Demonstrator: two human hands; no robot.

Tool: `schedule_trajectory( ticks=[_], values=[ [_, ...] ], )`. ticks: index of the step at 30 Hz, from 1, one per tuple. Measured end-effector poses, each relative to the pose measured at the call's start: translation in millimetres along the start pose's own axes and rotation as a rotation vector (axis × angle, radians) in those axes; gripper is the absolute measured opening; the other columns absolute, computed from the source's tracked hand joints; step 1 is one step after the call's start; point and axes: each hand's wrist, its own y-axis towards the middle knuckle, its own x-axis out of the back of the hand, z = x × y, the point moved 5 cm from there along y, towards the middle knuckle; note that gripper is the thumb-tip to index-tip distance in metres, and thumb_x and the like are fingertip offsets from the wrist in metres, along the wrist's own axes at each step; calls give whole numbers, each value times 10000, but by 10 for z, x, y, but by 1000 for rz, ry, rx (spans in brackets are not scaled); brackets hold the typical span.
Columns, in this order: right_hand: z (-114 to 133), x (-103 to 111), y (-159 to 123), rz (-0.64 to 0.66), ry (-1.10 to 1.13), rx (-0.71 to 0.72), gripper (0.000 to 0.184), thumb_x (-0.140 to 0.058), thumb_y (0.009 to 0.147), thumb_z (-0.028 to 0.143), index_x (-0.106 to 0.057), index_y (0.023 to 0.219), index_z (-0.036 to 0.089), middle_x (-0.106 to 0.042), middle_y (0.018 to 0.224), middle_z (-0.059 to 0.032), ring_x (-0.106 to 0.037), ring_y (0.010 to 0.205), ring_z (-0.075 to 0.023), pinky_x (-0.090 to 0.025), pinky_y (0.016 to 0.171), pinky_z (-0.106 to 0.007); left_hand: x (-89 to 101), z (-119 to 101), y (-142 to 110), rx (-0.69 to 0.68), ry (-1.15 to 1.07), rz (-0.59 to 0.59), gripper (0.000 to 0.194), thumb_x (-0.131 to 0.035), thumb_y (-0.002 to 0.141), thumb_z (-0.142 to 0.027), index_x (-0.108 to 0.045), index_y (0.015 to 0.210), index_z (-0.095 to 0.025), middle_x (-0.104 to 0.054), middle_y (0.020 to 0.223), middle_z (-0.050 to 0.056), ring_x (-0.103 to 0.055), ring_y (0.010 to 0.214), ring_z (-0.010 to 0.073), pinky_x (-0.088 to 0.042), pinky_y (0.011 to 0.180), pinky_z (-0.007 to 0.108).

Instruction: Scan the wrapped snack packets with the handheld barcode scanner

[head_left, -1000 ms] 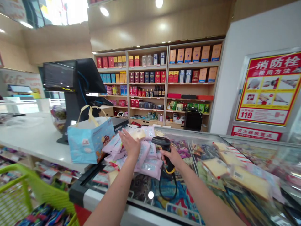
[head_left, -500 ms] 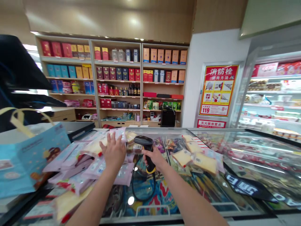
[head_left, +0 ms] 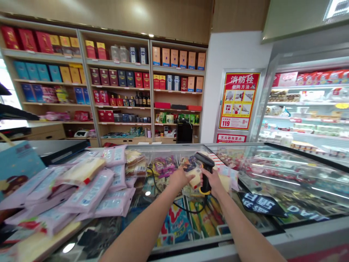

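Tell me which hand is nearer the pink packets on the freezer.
Left. The left hand is right of the pink packets, apart from them; the right hand sits farther right, around the barcode scanner.

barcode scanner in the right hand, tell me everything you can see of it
A black handheld pistol-grip barcode scanner with a yellow band at the base of its handle. The right hand grips the handle, with the scanner's head tilted up and toward the left, above a glass-topped freezer. A thin black cable loops down from the base.
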Motion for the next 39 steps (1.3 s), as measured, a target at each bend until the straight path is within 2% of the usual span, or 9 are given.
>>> schedule_trajectory(
  ticks=[3, 7, 12, 14, 17, 19, 22, 29, 39],
  values=[
    [12, 58, 3, -38, -3, 14, 519, -842, 517, 498, -564, 810, 173, -569, 480, 52, -494, 361, -99, -428, 373, -227, -105, -73, 87, 31, 40, 55, 677, -762, 642, -555, -640, 1161, -137, -684, 1184, 226, -621, 1155, 357, -473, 928, 401],
    [31, 15, -25, -14, -45, 8, 490, -834, 520, 491, -565, 778, 172, -567, 482, 48, -487, 369, -100, -424, 383, -234, -138, 107, 179, 95, -68, 130, 509, -842, 551, -445, -685, 943, -159, -716, 1109, 194, -666, 1067, 334, -501, 851, 346],
    [27, -6, -51, 45, -89, 10, 461, -802, 565, 483, -567, 810, 172, -562, 494, 57, -479, 377, -98, -415, 395, -236, -24, 579, 214, 176, -654, 132, 287, -792, 575, -230, -626, 804, -181, -681, 735, 14, -654, 655, 175, -481, 592, 255],
    [10, -23, -62, 91, -111, -17, 453, -792, 576, 481, -559, 818, 177, -565, 502, 56, -484, 386, -101, -406, 394, -234, 84, 769, 220, 203, -901, 20, 276, -774, 554, -189, -611, 776, -181, -600, 618, -41, -555, 530, 114, -430, 522, 222],
    [-13, -55, -93, 157, -177, -67, 438, -789, 576, 479, -538, 784, 186, -558, 491, 54, -483, 390, -102, -402, 394, -236, 295, 962, 221, 175, -1046, -259, 277, -772, 482, -158, -610, 707, -169, -526, 538, -67, -458, 485, 83, -354, 475, 195],
    [-22, -73, -116, 191, -223, -85, 423, -786, 582, 474, -524, 754, 190, -555, 487, 52, -478, 388, -98, -398, 396, -234, 394, 1014, 215, 137, -1089, -406, 265, -774, 465, -185, -620, 680, -164, -524, 529, -62, -459, 498, 88, -351, 485, 200],
    [-42, -90, -133, 222, -275, -103, 403, -778, 597, 465, -516, 738, 194, -551, 487, 52, -475, 381, -94, -385, 393, -230, 433, 1042, 214, 117, -1171, -519, 291, -792, 459, -265, -630, 675, -156, -561, 558, -41, -503, 536, 106, -403, 530, 224],
    [-79, -95, -131, 245, -327, -132, 397, -779, 597, 443, -496, 740, 204, -552, 487, 54, -489, 380, -102, -397, 402, -236, 353, 1104, 242, 202, -1309, -587, 380, -805, 433, -337, -620, 709, -153, -565, 583, -41, -529, 545, 117, -443, 542, 253],
    [-69, -149, -161, 287, -331, -133, 408, -777, 590, 451, -489, 737, 202, -540, 476, 58, -474, 378, -96, -381, 400, -229, 367, 1022, 213, 169, -1255, -598, 406, -778, 444, -385, -591, 727, -162, -571, 615, -40, -528, 570, 115, -436, 575, 262]
  ],
)
